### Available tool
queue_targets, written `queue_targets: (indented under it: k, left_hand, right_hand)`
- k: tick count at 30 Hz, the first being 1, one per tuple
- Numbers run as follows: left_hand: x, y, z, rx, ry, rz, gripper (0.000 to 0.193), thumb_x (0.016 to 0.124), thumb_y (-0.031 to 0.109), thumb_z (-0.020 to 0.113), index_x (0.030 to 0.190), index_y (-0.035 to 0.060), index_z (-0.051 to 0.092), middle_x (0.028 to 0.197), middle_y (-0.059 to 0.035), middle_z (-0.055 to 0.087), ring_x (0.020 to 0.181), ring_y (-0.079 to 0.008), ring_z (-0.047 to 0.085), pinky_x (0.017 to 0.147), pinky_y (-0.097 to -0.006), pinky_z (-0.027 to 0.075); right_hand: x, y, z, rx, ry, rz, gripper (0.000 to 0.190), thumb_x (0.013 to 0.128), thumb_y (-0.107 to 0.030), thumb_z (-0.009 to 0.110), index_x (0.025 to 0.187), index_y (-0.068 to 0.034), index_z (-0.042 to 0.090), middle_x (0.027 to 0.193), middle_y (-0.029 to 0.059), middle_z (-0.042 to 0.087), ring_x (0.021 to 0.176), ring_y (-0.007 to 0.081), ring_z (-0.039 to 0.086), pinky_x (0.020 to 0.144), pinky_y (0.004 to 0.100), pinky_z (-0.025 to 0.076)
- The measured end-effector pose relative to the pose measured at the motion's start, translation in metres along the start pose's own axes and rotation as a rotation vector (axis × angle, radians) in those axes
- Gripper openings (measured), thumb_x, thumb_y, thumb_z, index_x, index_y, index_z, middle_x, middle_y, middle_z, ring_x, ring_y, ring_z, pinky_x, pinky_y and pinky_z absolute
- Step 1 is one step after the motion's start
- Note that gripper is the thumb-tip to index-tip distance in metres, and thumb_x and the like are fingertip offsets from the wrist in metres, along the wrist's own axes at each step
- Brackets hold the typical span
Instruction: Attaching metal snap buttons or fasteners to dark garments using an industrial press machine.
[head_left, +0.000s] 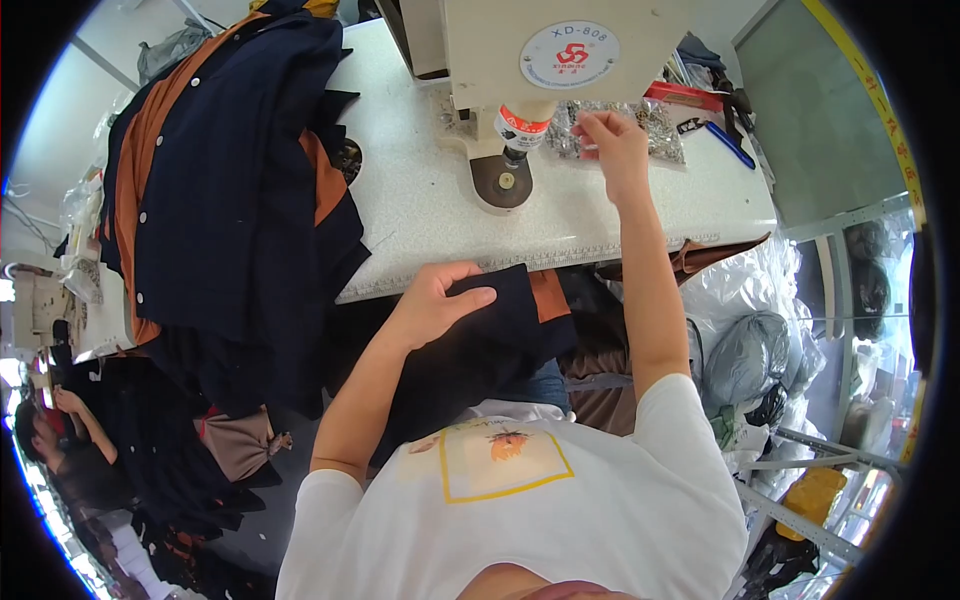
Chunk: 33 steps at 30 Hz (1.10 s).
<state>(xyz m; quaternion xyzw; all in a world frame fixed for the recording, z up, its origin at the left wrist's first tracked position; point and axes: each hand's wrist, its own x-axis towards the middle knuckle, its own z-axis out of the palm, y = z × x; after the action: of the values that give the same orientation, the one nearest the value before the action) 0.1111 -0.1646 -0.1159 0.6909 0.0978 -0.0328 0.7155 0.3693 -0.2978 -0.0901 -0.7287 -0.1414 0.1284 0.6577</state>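
My left hand (442, 300) holds the edge of a dark navy garment (502, 300) with an orange-brown patch, between thumb and fingers at the table's front edge. My right hand (611, 142) is raised beside the head of a button-pressing machine (525, 124), over a clear plastic bag of small metal fasteners (660, 139). Its thumb and fingertips are close together; whether something small is between them cannot be seen. Below the machine's head, its round lower die (506, 181) has a small pale piece on it.
Navy garments with orange-brown trim and snap buttons (225, 187) are piled at the left of the white table (420, 240). Blue-handled pliers (729, 144) and a red box (686, 96) lie at the right. Plastic-wrapped bundles (750, 352) stand to the right. A co-worker (82, 457) sits far left.
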Motion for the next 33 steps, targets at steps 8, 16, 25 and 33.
queue_targets:
  k: [8, 16, 25, 33]
  left_hand:
    - [0.003, 0.0, 0.002, 0.01, -0.032, 0.017, 0.012, 0.084, 0.01, 0.065, 0.089, -0.0011, 0.063, 0.081, 0.0029, 0.061, 0.076, -0.0037, 0.053, 0.07, -0.0202, 0.044]
    - [0.001, 0.003, 0.005, 0.044, -0.017, 0.007, 0.012, 0.084, 0.011, 0.065, 0.087, -0.0006, 0.064, 0.078, 0.0032, 0.061, 0.074, -0.0034, 0.052, 0.069, -0.0201, 0.043]
    - [0.0, 0.005, 0.003, 0.056, -0.013, -0.003, 0.014, 0.084, 0.012, 0.065, 0.088, -0.0008, 0.063, 0.078, 0.0036, 0.06, 0.075, -0.0032, 0.051, 0.07, -0.0204, 0.043]
    - [-0.001, 0.006, 0.004, 0.027, -0.021, 0.018, 0.013, 0.084, 0.012, 0.065, 0.088, -0.0008, 0.063, 0.078, 0.0035, 0.06, 0.074, -0.0029, 0.051, 0.069, -0.02, 0.042]
  right_hand:
    - [0.009, 0.018, 0.002, 0.199, 0.03, 0.009, 0.017, 0.085, -0.01, 0.064, 0.085, 0.007, 0.064, 0.078, 0.0096, 0.066, 0.068, 0.0133, 0.063, 0.064, 0.0237, 0.054]
    - [0.047, 0.027, -0.004, -0.086, 0.087, 0.041, 0.019, 0.087, -0.015, 0.062, 0.088, 0.003, 0.065, 0.083, 0.0079, 0.067, 0.076, 0.0112, 0.062, 0.067, 0.0233, 0.052]
    - [0.044, 0.02, -0.006, -0.46, 0.193, -0.078, 0.019, 0.084, -0.018, 0.065, 0.087, 0.0, 0.069, 0.075, 0.0045, 0.068, 0.064, 0.0088, 0.06, 0.06, 0.0231, 0.047]
    - [0.035, 0.019, -0.006, -0.567, 0.26, -0.278, 0.02, 0.083, -0.019, 0.065, 0.084, 0.0, 0.069, 0.071, 0.0062, 0.067, 0.062, 0.0098, 0.06, 0.06, 0.0259, 0.047]
